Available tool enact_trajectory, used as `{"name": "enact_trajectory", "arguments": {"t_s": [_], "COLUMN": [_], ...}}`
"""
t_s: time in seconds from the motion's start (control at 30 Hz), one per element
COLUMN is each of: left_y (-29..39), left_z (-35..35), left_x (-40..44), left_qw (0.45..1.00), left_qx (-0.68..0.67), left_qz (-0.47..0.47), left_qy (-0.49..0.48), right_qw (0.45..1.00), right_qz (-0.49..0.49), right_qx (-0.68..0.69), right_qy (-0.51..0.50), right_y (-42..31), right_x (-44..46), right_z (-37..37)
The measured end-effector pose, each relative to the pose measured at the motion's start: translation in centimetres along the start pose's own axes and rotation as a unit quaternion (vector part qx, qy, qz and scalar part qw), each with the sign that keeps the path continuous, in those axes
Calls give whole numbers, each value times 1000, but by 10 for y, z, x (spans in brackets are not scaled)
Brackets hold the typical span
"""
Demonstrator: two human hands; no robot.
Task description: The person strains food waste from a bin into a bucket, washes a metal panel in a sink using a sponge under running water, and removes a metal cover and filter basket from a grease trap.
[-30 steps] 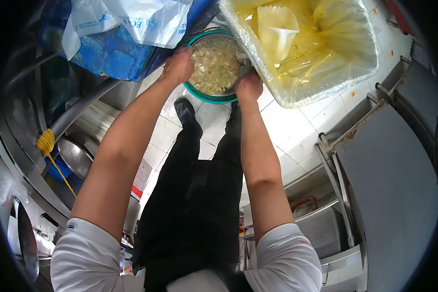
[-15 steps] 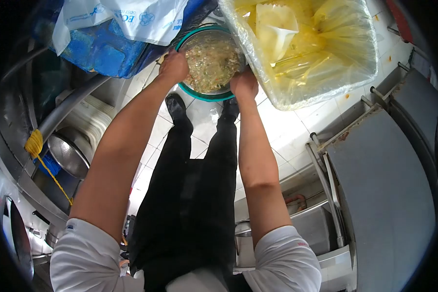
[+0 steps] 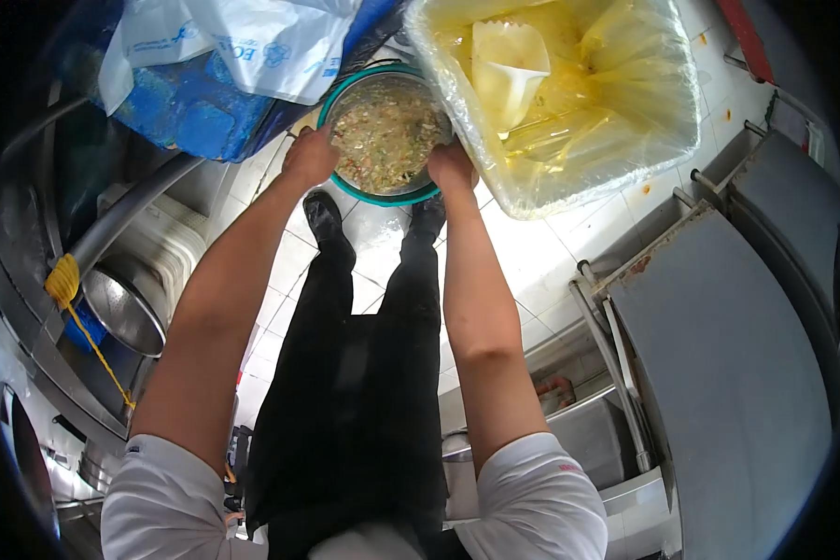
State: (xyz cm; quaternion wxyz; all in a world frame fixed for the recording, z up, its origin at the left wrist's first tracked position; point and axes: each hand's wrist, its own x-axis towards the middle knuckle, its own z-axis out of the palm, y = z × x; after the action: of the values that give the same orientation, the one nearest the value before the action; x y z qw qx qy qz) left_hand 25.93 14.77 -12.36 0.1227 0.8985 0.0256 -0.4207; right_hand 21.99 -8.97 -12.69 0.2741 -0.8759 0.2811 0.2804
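Both hands are at a round metal bowl (image 3: 427,179) full of wet, chopped food scraps (image 3: 383,135). It sits within the teal rim (image 3: 383,199) of a larger round container, whose lower part is hidden. My left hand (image 3: 311,157) is closed on the left edge, and my right hand (image 3: 451,168) is closed on the right edge. The fingers are partly hidden, so I cannot tell whether they also hold the teal rim. To the right of my right hand stands a bin lined with a clear bag (image 3: 616,173), with a white scoop (image 3: 511,70) in it.
A blue crate (image 3: 182,117) under a white plastic bag (image 3: 285,56) is at upper left. Metal bowls (image 3: 126,303) and stacked white trays (image 3: 173,224) lie on the left. Grey metal equipment (image 3: 719,327) lines the right side. White floor tiles (image 3: 532,252) surround my shoes.
The view has shifted slightly, so the bowl and bin sit a little lower and farther left. The scraps look shifted in the bowl. Both hands keep their hold at its sides.
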Motion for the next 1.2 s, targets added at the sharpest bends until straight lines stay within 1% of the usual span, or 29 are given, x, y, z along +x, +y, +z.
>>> {"name": "enact_trajectory", "arguments": {"t_s": [0.07,0.1,0.2,0.23,0.33,0.37,0.47,0.57,0.63,0.77,0.83,0.93,1.0,1.1,1.17,1.2], "left_y": [-8,-9,-20,-22,-29,-34,-39,-34,-28,-25,-25,-20,-18,-16,-17,-18], "left_z": [8,7,19,20,20,27,36,38,34,34,37,32,30,33,33,33], "left_x": [-9,-15,-34,-42,-55,-56,-57,-51,-43,-23,-16,-8,-7,-10,-10,-9], "left_qw": [1000,999,998,997,996,997,996,992,990,985,985,986,985,982,984,985], "left_qx": [-16,-30,-52,-67,-69,-64,-76,-91,-87,-88,-85,-81,-85,-86,-82,-79], "left_qz": [11,-3,-24,-31,-47,-43,-34,-34,-40,-29,-30,-48,-62,-64,-60,-58], "left_qy": [16,-11,12,11,-1,14,42,80,101,145,145,140,136,156,148,144], "right_qw": [999,999,997,998,998,999,1000,999,998,995,994,996,996,996,995,994], "right_qz": [29,44,55,59,49,30,18,-17,30,-42,-44,-20,-16,-3,-10,8], "right_qx": [-13,12,29,32,30,30,-1,3,48,8,12,61,69,74,88,106], "right_qy": [-34,-26,-41,-16,-1,15,-2,31,-26,93,100,65,63,49,45,22], "right_y": [3,10,19,17,14,16,31,21,33,53,58,60,61,61,61,55], "right_x": [-2,1,10,10,12,10,27,25,37,57,60,70,71,73,71,65], "right_z": [2,10,20,21,22,22,39,33,43,76,78,80,83,85,88,81]}}
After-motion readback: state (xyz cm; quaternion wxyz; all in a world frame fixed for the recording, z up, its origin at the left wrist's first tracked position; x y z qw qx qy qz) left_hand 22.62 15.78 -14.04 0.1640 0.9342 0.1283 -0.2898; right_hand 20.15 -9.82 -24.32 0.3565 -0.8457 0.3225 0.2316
